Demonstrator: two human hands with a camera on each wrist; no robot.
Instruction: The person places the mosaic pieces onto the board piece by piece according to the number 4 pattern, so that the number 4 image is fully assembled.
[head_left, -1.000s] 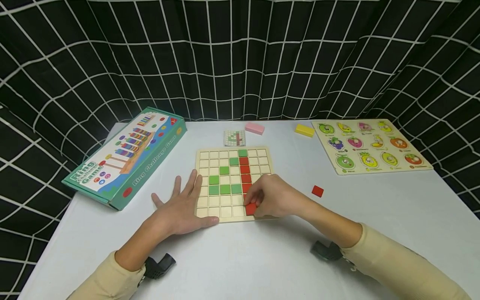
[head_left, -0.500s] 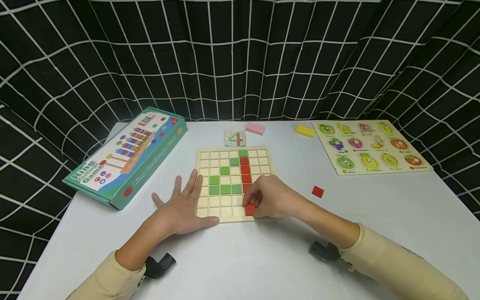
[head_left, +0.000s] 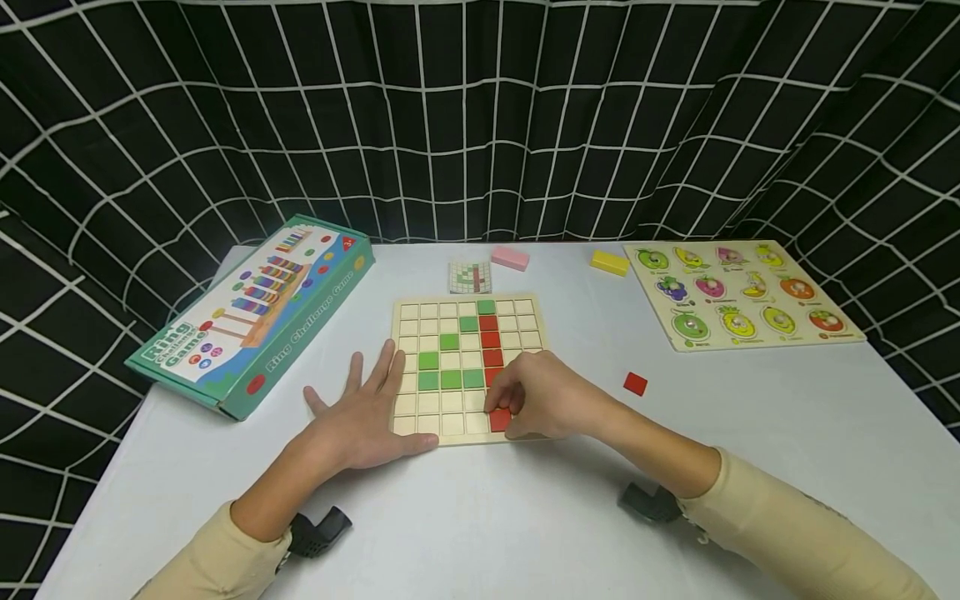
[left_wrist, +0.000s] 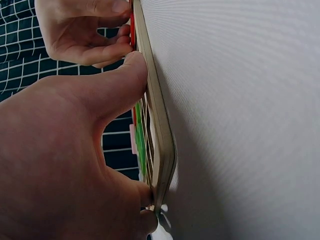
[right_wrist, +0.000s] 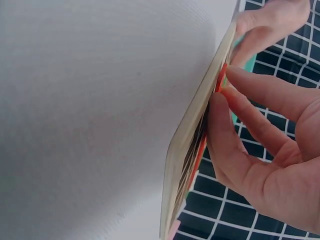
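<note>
Red tile point(head_left: 500, 419) is pinched in our right hand point(head_left: 543, 396) on the wooden grid board's point(head_left: 408, 412) bottom row, while our left hand point(head_left: 360, 417) rests flat and relaxed, steadying its edge.

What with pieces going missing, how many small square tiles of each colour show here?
Green square wooden tiles, on the wooden grid board: 7
Red square wooden tiles: 6 (5 on the board, 1 loose on the white table)
Total: 13; the right hand may hide more.
</note>
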